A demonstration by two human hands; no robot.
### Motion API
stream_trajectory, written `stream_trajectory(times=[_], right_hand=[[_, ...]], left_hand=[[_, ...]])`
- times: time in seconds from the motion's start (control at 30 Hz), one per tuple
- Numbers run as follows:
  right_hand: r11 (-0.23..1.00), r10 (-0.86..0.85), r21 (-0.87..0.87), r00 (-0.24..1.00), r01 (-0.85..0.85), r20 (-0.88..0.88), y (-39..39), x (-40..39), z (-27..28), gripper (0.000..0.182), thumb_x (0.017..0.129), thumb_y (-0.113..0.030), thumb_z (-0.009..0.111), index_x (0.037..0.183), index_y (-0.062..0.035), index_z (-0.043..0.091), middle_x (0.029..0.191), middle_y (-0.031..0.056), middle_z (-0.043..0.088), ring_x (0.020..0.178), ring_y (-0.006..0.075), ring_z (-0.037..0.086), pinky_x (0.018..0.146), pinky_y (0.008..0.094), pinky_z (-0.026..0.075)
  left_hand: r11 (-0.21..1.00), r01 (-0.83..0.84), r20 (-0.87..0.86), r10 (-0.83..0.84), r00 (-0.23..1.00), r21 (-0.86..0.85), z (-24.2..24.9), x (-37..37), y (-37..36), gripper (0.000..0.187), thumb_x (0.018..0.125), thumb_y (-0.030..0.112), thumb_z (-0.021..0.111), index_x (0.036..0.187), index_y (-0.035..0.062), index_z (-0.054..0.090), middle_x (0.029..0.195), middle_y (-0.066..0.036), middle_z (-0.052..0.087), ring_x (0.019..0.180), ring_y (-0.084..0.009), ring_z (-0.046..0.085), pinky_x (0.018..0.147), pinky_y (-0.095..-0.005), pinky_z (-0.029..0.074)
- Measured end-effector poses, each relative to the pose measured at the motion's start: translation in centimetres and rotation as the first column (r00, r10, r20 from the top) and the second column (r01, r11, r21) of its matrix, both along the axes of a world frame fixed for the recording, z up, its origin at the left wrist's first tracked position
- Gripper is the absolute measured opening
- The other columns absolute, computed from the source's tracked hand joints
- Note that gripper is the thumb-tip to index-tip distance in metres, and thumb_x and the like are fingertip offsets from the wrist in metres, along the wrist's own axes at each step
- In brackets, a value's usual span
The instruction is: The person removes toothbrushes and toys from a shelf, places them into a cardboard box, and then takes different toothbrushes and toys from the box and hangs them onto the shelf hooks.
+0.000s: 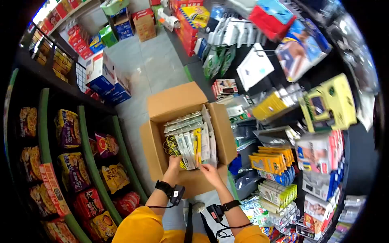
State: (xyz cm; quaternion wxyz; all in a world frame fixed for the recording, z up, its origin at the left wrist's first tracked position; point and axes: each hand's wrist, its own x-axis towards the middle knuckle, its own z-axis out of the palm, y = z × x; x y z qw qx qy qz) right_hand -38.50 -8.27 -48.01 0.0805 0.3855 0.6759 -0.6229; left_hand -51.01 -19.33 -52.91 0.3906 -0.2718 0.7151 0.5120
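Observation:
An open cardboard box (pixel 177 99) stands in front of me, packed with flat plastic packets. Silvery-white packets (pixel 184 124) lie across its far part, while pale upright ones (pixel 186 150) fill the middle. A slim yellow packet (pixel 197 141) stands among them. Black-and-yellow items (pixel 172 146) sit along the left side. My left hand (pixel 174 163) reaches over the near left of the contents, fingers curled in; what they grip is hidden. At the near edge of the box, my right hand (pixel 210 173) pinches the lower end of the yellow packet between thumb and fingers.
Noodle packs (pixel 73 172) fill a green-edged shelf (pixel 91 148) on the left. Hanging packaged goods (pixel 271 160) crowd the right rack, close to the box. Blue-and-white cartons (pixel 106 77) stand on the grey tiled floor (pixel 150 65) beyond. My wrists carry strapped devices with cables.

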Motion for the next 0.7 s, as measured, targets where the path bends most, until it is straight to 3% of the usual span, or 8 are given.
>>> stream_trajectory(times=[0.03,0.07,0.17,0.27,0.3,0.43,0.53,0.7], right_hand=[[1.0,0.017,-0.005,1.0,-0.017,0.017,-0.3,-1.4,-1.3,0.032,0.081,-0.019,0.055,0.104,0.0032,0.054,0.092,0.009,0.06,0.083,0.0149,0.054,0.072,0.0249,0.042],[1.0,0.02,-0.019,0.999,-0.02,0.029,-0.4,-2.6,-2.6,0.032,0.081,-0.019,0.055,0.104,0.0032,0.054,0.092,0.009,0.06,0.083,0.0149,0.054,0.072,0.0249,0.042],[0.997,0.039,-0.078,0.988,-0.028,0.148,-0.6,-4.4,-8.0,0.03,0.082,-0.018,0.053,0.104,0.0028,0.054,0.093,0.0094,0.059,0.086,0.0156,0.053,0.075,0.0252,0.041],[0.959,0.129,0.229,0.976,-0.168,0.174,-0.8,-5.7,-12.8,0.034,0.078,-0.015,0.054,0.107,0.0023,0.052,0.093,0.0136,0.059,0.087,0.0251,0.055,0.078,0.0305,0.042],[0.98,0.157,0.072,0.947,-0.184,0.28,0.0,-7.0,-12.7,0.043,0.076,-0.012,0.052,0.117,-0.002,0.044,0.112,0.0211,0.05,0.097,0.0358,0.051,0.081,0.0393,0.041],[0.994,0.072,0.049,0.93,-0.096,0.36,-0.1,-8.4,-16.1,0.05,0.075,-0.011,0.052,0.121,-0.0019,0.037,0.11,0.0229,0.05,0.101,0.0355,0.049,0.082,0.039,0.04],[0.93,-0.01,0.362,0.98,-0.064,0.199,-1.6,-8.7,-17.5,0.055,0.072,-0.009,0.059,0.121,0.0019,0.035,0.106,0.0239,0.046,0.095,0.033,0.049,0.079,0.037,0.041],[0.911,0.059,0.377,0.958,-0.167,0.282,-1.4,-9.0,-16.7,0.045,0.066,-0.028,0.067,0.098,0.0006,0.055,0.098,0.0211,0.052,0.091,0.0339,0.051,0.076,0.0378,0.042]], left_hand=[[0.987,0.052,0.027,-0.056,0.998,0.149,0.0,-1.3,-0.1,0.057,0.073,0.019,0.061,0.116,-0.01,0.038,0.108,-0.02,0.051,0.092,-0.0272,0.053,0.074,-0.0361,0.044],[0.998,0.049,0.057,-0.046,0.997,-0.05,0.1,-1.9,0.8,0.062,0.072,0.021,0.063,0.118,-0.0102,0.035,0.109,-0.02,0.05,0.094,-0.0273,0.053,0.075,-0.0357,0.043],[0.991,0.085,0.132,-0.098,0.986,0.099,-4.5,-3.4,0.3,0.065,0.071,0.02,0.064,0.119,-0.01,0.033,0.11,-0.02,0.05,0.095,-0.0267,0.052,0.076,-0.0353,0.044],[0.987,0.09,0.237,-0.12,0.964,0.134,-9.4,-3.0,0.1,0.066,0.071,0.022,0.065,0.119,-0.0112,0.033,0.111,-0.019,0.05,0.095,-0.0253,0.052,0.077,-0.0335,0.043],[0.987,0.115,0.198,-0.136,0.971,0.112,-11.0,-2.4,0.1,0.066,0.071,0.022,0.065,0.119,-0.0114,0.033,0.112,-0.019,0.05,0.096,-0.0252,0.052,0.079,-0.0327,0.042],[0.963,0.177,0.183,-0.215,0.959,0.202,-13.4,-1.6,0.0,0.05,0.071,0.024,0.064,0.11,-0.003,0.048,0.107,-0.015,0.052,0.098,-0.0241,0.048,0.081,-0.0334,0.037],[0.963,0.161,0.222,-0.209,0.952,0.215,-15.6,-0.1,-0.1,0.043,0.07,0.019,0.064,0.104,-0.0021,0.05,0.1,-0.012,0.055,0.091,-0.0197,0.051,0.078,-0.0291,0.038],[0.972,0.052,0.252,-0.11,0.961,0.227,-16.9,0.8,-1.0,0.046,0.066,0.007,0.061,0.109,-0.0031,0.048,0.101,-0.012,0.054,0.088,-0.0207,0.05,0.074,-0.0274,0.038]])
